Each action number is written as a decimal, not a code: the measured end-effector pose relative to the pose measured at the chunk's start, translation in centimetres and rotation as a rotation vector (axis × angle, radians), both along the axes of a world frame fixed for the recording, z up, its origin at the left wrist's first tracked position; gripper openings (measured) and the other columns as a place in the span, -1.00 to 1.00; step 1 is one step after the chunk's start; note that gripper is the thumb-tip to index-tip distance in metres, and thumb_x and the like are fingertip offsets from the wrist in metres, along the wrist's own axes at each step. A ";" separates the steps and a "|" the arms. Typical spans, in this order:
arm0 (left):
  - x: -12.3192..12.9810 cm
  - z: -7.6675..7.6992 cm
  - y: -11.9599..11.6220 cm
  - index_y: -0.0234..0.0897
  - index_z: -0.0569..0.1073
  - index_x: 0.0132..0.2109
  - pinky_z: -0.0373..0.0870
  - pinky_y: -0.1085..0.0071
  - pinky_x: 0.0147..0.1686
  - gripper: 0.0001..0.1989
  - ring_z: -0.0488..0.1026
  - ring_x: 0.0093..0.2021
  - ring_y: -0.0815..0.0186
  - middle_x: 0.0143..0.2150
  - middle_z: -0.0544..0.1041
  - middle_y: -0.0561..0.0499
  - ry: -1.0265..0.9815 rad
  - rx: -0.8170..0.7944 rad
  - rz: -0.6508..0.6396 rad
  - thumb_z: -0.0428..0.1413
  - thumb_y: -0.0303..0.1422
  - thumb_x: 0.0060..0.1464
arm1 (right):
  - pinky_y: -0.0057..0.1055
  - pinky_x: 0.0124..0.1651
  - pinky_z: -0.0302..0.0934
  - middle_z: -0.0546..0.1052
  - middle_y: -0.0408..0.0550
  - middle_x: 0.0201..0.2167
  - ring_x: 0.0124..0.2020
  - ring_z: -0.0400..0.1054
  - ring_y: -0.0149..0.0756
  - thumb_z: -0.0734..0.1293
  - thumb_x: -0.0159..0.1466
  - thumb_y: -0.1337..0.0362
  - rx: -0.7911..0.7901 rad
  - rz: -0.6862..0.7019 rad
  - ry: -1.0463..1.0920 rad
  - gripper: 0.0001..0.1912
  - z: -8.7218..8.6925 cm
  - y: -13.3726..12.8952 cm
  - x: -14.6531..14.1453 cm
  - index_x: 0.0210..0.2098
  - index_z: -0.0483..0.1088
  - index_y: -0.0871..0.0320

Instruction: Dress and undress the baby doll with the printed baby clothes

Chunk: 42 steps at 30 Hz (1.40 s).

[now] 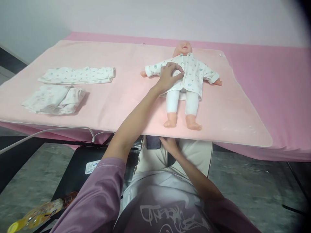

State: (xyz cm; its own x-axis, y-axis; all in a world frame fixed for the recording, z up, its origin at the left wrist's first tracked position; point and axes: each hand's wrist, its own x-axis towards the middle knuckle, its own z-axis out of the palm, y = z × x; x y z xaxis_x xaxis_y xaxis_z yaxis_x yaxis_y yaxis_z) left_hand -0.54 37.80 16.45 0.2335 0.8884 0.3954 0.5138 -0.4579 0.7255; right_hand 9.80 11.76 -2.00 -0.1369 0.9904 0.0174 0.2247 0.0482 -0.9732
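"On the pink-covered worktop (116, 105), where's the baby doll (191, 103)?"

"Supine, right of centre, in a patterned jacket (195, 74). Left hand (169, 76): grip narrow at the jacket's front edge; cannot tell if fabric is pinched. Right hand (171, 146): below the worktop's edge, beside a dark rectangular object (153, 142); grip cannot be told."

"Risk?"

"Doll may slide if the left hand tugs, since no second hand braces it."

The table (264, 71) is covered by a pink cloth (289, 106), with a paler pink mat (131, 74) over it. On the mat, a doll (193, 76) lies face up with its arms spread; well apart, toward the left, lie a flat folded garment (77, 76) and a looser cloth bundle (54, 99).
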 end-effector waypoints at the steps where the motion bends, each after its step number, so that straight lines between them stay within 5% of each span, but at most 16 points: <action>1: 0.0 0.0 0.0 0.00 0.55 0.00 -0.15 -0.15 0.63 -0.49 0.22 0.50 -0.03 0.28 0.57 -0.05 -0.007 0.013 -0.007 0.14 0.31 0.38 | 0.13 0.64 0.15 0.74 0.11 0.14 0.49 0.41 0.12 0.38 0.39 -0.17 0.002 0.004 0.000 -0.40 0.0 0.0 0.0 0.22 0.63 0.06; 6: -0.1 -0.1 0.0 -0.04 0.56 -0.03 -0.06 -0.12 0.61 -0.55 0.34 0.43 0.00 0.27 0.58 -0.08 -0.041 0.064 -0.023 0.16 0.22 0.42 | 0.14 0.65 0.13 0.74 0.12 0.13 0.49 0.40 0.13 0.38 0.37 -0.17 0.000 0.007 0.002 -0.42 0.2 0.1 0.1 0.18 0.64 0.06; 13: 0.0 0.0 -0.1 0.07 0.59 0.03 -0.22 -0.21 0.61 -0.49 0.18 0.52 -0.08 0.25 0.61 -0.04 -0.013 0.006 -0.007 0.13 0.32 0.37 | 0.13 0.61 0.20 0.74 0.11 0.13 0.45 0.45 0.13 0.39 0.38 -0.14 -0.016 0.002 -0.011 -0.42 0.1 0.0 0.1 0.21 0.63 0.06; 18: 0.0 -0.1 -0.1 -0.03 0.56 -0.01 -0.06 -0.13 0.60 -0.45 0.30 0.45 -0.02 0.28 0.56 -0.10 -0.050 0.051 -0.029 0.11 0.34 0.37 | 0.11 0.61 0.20 0.75 0.10 0.11 0.45 0.45 0.13 0.38 0.36 -0.10 -0.015 -0.002 -0.014 -0.46 0.0 -0.1 0.0 0.17 0.64 0.06; 25: 0.1 0.4 -0.3 0.12 0.61 0.07 -0.47 -0.22 0.62 -0.41 0.03 0.60 -0.12 0.20 0.63 -0.05 0.017 -0.057 0.022 0.10 0.42 0.30 | 0.12 0.59 0.23 0.75 0.11 0.09 0.45 0.45 0.14 0.39 0.36 -0.09 -0.003 -0.004 -0.023 -0.45 -0.1 -0.2 0.2 0.19 0.64 0.07; 30: 0.0 0.2 -0.2 -0.04 0.57 0.01 -0.08 -0.18 0.61 -0.57 0.27 0.52 -0.08 0.31 0.56 -0.09 -0.004 0.026 0.000 0.22 0.19 0.40 | 0.12 0.59 0.23 0.76 0.10 0.05 0.41 0.49 0.16 0.39 0.34 -0.05 -0.019 0.004 -0.027 -0.49 -0.3 -0.2 0.2 0.15 0.65 0.06; 35: 0.0 -0.2 0.0 -0.09 0.55 -0.02 -0.01 -0.13 0.61 -0.74 0.36 0.44 -0.02 0.26 0.56 -0.11 -0.027 0.067 -0.001 0.26 -0.03 0.46 | 0.10 0.54 0.29 0.77 0.08 0.00 0.35 0.52 0.15 0.37 0.35 -0.03 -0.030 0.023 -0.037 -0.51 -0.2 -0.1 0.3 0.14 0.65 0.06; 42: 0.1 0.1 -0.2 -0.05 0.57 0.00 -0.06 -0.14 0.60 -0.55 0.28 0.49 -0.04 0.30 0.56 -0.07 -0.013 0.024 0.005 0.20 0.21 0.41 | 0.11 0.61 0.19 0.75 0.10 0.09 0.43 0.47 0.14 0.38 0.36 -0.02 -0.033 0.006 -0.037 -0.49 -0.3 -0.2 0.3 0.18 0.64 0.06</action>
State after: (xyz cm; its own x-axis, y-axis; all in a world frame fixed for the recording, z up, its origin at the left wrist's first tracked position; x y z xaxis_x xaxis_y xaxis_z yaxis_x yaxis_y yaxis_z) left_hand -0.48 37.58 16.55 0.2241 0.8796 0.4195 0.5068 -0.4729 0.7208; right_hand 10.09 11.56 -2.28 -0.1426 0.9896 -0.0200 0.2599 0.0179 -0.9655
